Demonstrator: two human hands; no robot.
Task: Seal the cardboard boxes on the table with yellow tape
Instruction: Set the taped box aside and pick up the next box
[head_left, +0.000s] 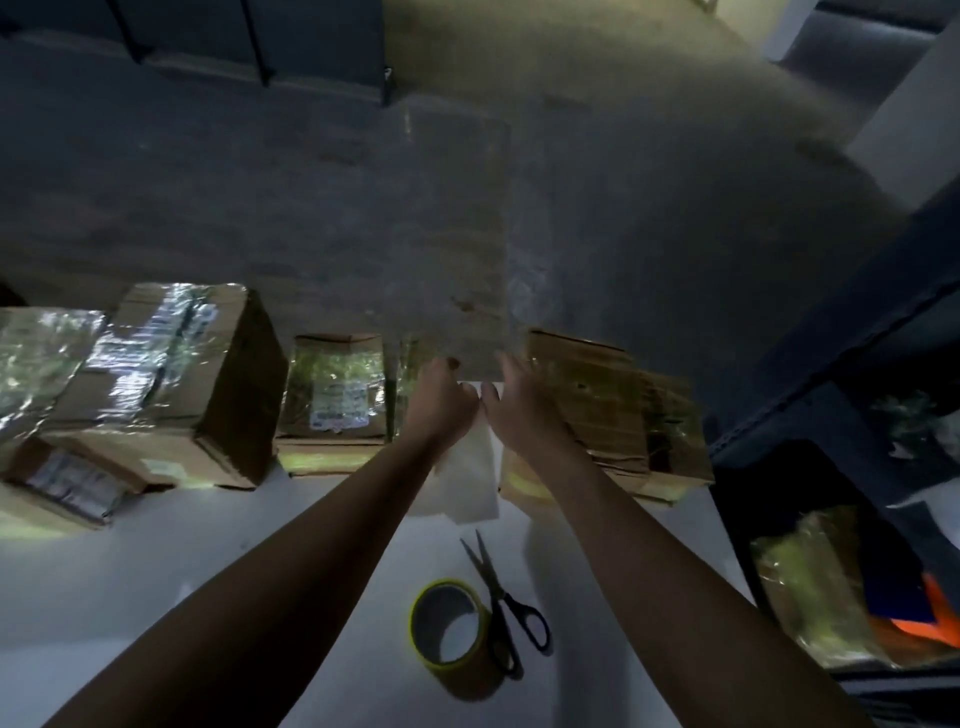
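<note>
Where the cardboard sheet (452, 234) ends nearest, left hand (441, 402) and right hand (522, 402) grip it. Nearer, scissors (501, 605) lie beside the tape roll (451, 630).

Single view, head-worn, wide-angle. We look forward and steeply down along own outstretched forearms. Frame centre: left hand (441, 397), right hand (522, 402), gripping blurred cardboard sheet (457, 234). White table (156, 571) near, below us; boxes (171, 384) at far edge; floor (208, 182) beyond, upper half. Straight lines bow toward frame edges.
</note>
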